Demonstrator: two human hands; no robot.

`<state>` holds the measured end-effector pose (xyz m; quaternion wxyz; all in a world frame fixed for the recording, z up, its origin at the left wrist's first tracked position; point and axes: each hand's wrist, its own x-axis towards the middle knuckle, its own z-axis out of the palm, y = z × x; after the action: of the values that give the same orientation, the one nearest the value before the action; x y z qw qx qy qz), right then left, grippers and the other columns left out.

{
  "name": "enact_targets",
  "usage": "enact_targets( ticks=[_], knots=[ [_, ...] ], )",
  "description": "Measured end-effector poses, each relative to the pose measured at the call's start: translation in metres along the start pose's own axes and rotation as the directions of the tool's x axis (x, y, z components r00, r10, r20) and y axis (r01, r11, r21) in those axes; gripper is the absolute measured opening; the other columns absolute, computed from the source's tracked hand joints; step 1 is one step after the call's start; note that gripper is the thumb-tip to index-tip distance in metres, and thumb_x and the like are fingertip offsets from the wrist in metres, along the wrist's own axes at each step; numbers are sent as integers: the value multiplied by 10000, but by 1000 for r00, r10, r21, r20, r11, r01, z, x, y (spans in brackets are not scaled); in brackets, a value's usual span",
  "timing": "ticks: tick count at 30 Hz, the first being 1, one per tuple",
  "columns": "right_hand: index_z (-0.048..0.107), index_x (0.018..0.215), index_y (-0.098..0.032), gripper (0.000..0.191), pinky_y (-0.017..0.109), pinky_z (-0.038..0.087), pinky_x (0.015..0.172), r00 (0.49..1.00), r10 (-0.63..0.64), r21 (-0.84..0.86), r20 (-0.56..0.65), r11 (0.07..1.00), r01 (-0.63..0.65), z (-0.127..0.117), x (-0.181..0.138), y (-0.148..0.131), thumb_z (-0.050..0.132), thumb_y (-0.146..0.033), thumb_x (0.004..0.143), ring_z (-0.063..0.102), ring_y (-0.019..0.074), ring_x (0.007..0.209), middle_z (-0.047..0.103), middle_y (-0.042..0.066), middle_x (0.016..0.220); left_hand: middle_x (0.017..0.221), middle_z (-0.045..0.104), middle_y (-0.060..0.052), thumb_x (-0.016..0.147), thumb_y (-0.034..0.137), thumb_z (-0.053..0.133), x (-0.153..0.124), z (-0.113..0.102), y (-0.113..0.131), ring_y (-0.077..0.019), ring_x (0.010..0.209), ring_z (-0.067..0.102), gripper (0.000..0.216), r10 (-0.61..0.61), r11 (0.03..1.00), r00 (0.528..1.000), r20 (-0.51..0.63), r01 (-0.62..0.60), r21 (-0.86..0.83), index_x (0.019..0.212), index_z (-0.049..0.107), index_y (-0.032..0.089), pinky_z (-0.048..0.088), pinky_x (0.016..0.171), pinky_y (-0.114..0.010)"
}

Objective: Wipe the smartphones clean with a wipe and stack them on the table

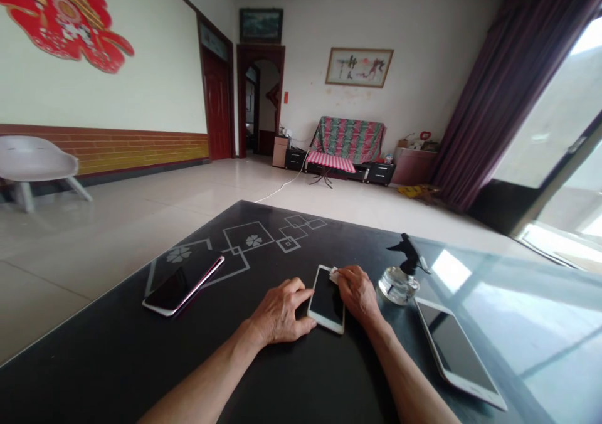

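Observation:
A white-framed smartphone (326, 300) lies screen up on the black table, between my two hands. My left hand (285, 311) grips its left edge, thumb near the lower corner and fingers higher along the side. At the upper right of the screen, my right hand (359, 292) is closed on a small white cloth or tissue (334, 275), pressed against the glass. Just right of that hand stands a clear spray bottle (399, 284) with a black trigger head. A white tablet (458, 349) lies screen up at the right.
On the left of the dark glossy table (263, 380) lies another phone (185, 286) with a pinkish edge. Beyond the table are a tiled floor, a white chair (37, 160), a red-and-white striped small table (330, 161) and a purple curtain (489, 98) by the window.

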<state>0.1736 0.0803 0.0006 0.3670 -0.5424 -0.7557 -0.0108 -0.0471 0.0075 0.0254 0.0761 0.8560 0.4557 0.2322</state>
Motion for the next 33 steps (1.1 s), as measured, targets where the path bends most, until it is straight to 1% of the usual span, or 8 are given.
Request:
enact_targets(
  ticks=[5, 9, 11, 19, 26, 29, 33],
  knots=[
    [693, 913, -209, 278, 288, 444, 817, 999, 50, 4, -20, 999, -50, -4, 0, -6, 439, -153, 814, 600, 179, 880, 640, 48, 967, 1078, 572, -37, 754, 404, 624, 1, -1, 0, -220, 970, 571, 495, -8, 1000, 1000, 6, 8, -1, 1217, 557, 243, 497, 864, -334],
    [683, 866, -187, 217, 298, 456, 736, 993, 109, -13, -53, 994, -110, -4, 0, -8, 477, -192, 799, 610, 190, 803, 633, 72, 938, 1077, 571, -33, 740, 405, 639, 1, 0, 0, -218, 965, 575, 507, -20, 1000, 1000, 6, 20, -8, 1216, 560, 248, 498, 849, -331],
    [688, 845, -197, 205, 304, 453, 733, 991, 118, -16, -59, 993, -119, -3, 0, -7, 488, -211, 803, 611, 197, 799, 634, 70, 911, 1074, 571, -29, 733, 404, 647, 2, 0, 0, -215, 951, 581, 511, -26, 1000, 1000, 10, 26, -17, 1213, 562, 252, 500, 840, -333],
    [701, 870, -217, 247, 294, 454, 817, 995, 69, 29, -70, 997, -67, 4, 2, 1, 456, -248, 855, 606, 187, 878, 642, 63, 932, 1024, 571, -18, 725, 406, 653, 2, 0, 0, -207, 922, 584, 467, -35, 999, 999, 11, 35, -33, 1167, 595, 266, 502, 802, -327],
    [705, 776, -215, 233, 256, 464, 766, 998, 17, 73, -54, 997, -13, 0, 1, -3, 473, -199, 792, 607, 164, 800, 653, 43, 880, 1011, 573, -20, 723, 422, 650, 3, 1, -1, -204, 908, 585, 473, -34, 999, 999, 13, 34, -25, 1166, 596, 265, 498, 801, -322],
    [706, 768, -207, 224, 260, 465, 766, 999, 7, 92, -46, 996, -3, -3, 0, -5, 482, -192, 764, 607, 168, 792, 653, 46, 871, 1019, 574, -25, 727, 434, 643, 2, 1, -1, -208, 916, 584, 491, -40, 999, 999, 23, 40, -14, 1184, 587, 262, 496, 812, -320],
    [705, 756, -202, 220, 277, 467, 761, 999, 7, 102, -38, 995, -3, -2, -2, -5, 485, -207, 762, 609, 175, 782, 654, 50, 876, 1023, 573, -30, 733, 436, 633, 2, -1, 0, -214, 932, 580, 499, -46, 999, 998, 32, 46, 7, 1199, 579, 264, 494, 824, -322]
  ],
)
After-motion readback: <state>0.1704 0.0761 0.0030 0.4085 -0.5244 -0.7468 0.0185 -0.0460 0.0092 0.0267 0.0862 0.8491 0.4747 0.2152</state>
